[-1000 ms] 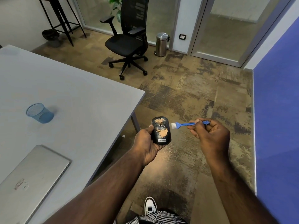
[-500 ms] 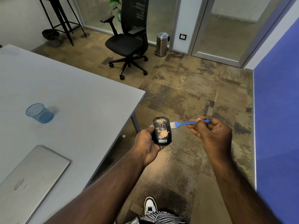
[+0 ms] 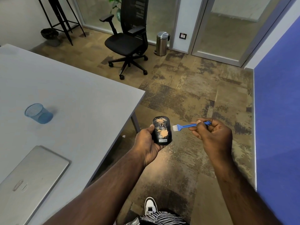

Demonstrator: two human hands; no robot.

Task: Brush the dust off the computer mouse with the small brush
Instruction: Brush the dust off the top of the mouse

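Mouse: the black computer mouse (image 3: 161,130), with two orange dust patches, lay in the left hand (image 3: 146,141), off the table (image 3: 78,101) corner.
Brush: the small blue brush (image 3: 185,126) was at 3 o'clock of the mouse, bristles just beside its edge.
Grips: the left hand held the mouse; the right hand (image 3: 212,133) pinched the brush handle.

This is an office. A wide grey bench (image 3: 68,95) carries a closed silver laptop (image 3: 30,177) and a blue mesh pen cup (image 3: 39,113). Across the patterned brown carpet tiles (image 3: 186,88) stands a black mesh-backed swivel chair (image 3: 128,39) on castors, with a small steel pedal bin (image 3: 161,43) beside it. Behind them run glass partition walls (image 3: 230,17) in pale frames, and a blue panel wall (image 3: 277,111) closes the right side.
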